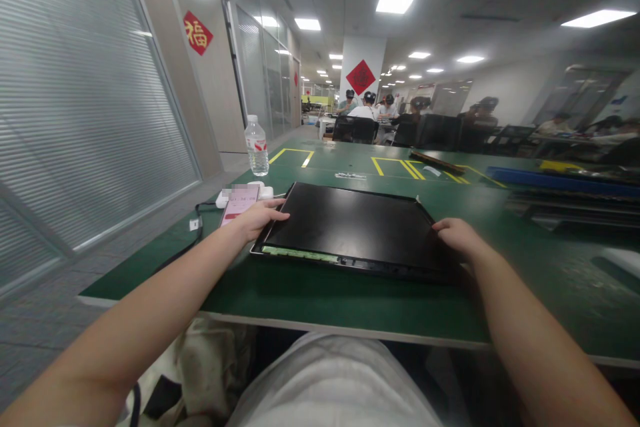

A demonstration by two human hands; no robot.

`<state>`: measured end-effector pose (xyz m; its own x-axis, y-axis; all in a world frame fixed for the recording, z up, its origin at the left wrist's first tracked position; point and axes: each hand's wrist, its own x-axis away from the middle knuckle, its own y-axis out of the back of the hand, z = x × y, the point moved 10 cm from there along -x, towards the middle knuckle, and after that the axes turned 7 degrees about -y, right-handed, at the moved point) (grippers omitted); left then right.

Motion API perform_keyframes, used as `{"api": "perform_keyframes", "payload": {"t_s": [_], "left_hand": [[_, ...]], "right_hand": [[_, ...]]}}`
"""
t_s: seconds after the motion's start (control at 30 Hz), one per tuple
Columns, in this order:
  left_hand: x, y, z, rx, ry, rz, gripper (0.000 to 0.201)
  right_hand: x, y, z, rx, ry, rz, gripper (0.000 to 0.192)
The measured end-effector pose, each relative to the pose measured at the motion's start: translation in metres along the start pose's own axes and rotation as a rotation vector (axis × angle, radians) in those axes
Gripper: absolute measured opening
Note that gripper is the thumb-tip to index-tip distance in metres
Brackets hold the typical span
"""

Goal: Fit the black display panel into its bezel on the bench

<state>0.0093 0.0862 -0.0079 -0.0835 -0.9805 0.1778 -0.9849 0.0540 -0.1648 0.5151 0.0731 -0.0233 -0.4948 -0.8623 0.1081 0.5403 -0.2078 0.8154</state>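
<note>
A: Nearest the camera?
B: Both forearms reach out over the green bench (310, 293). Left hand (256, 217) lies flat on the left edge of a black panel (350, 223), fingers spread across the corner, not closed round anything. Right hand (457, 235) rests on the right edge, fingers curled over it; can't tell if it actually clamps the edge.
A: Panel position?
B: Flat on the bench, straight ahead, between the two hands. Long axis runs left to right, slightly skewed, far right corner swung away. A greenish strip shows along its near edge. Both hands touch it, neither clearly nearer.
A: Beside it?
B: A phone (239, 203) with a pink screen just left of the left hand, a white charger block (223, 198) and dark cable beside that.
A: Further out?
B: Water bottle (257, 145) upright near the bench's far left edge, yellow tape marks, blue trays to the right. Seated people at the back of the room.
</note>
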Motion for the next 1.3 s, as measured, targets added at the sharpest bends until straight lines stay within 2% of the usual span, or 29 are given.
{"api": "perform_keyframes", "payload": {"t_s": [0.27,0.7,0.87,1.07,1.3], "left_hand": [[-0.006,0.004,-0.001,0.051,-0.02,0.015,0.085],[-0.012,0.003,-0.006,0.157,-0.117,0.052,0.055],[-0.011,0.001,-0.01,0.137,-0.139,0.063,0.054],[-0.008,0.001,-0.014,0.119,-0.16,0.048,0.052],[0.0,-0.005,-0.032,0.114,-0.286,0.088,0.057]], "right_hand": [[-0.005,-0.002,-0.001,-0.021,0.028,-0.009,0.037],[-0.001,-0.004,-0.002,-0.027,0.013,0.019,0.039],[0.0,-0.003,0.0,-0.007,0.006,0.007,0.041],[-0.003,-0.001,-0.001,-0.057,0.022,-0.018,0.034],[-0.004,0.004,0.002,-0.134,0.031,-0.049,0.041]]}}
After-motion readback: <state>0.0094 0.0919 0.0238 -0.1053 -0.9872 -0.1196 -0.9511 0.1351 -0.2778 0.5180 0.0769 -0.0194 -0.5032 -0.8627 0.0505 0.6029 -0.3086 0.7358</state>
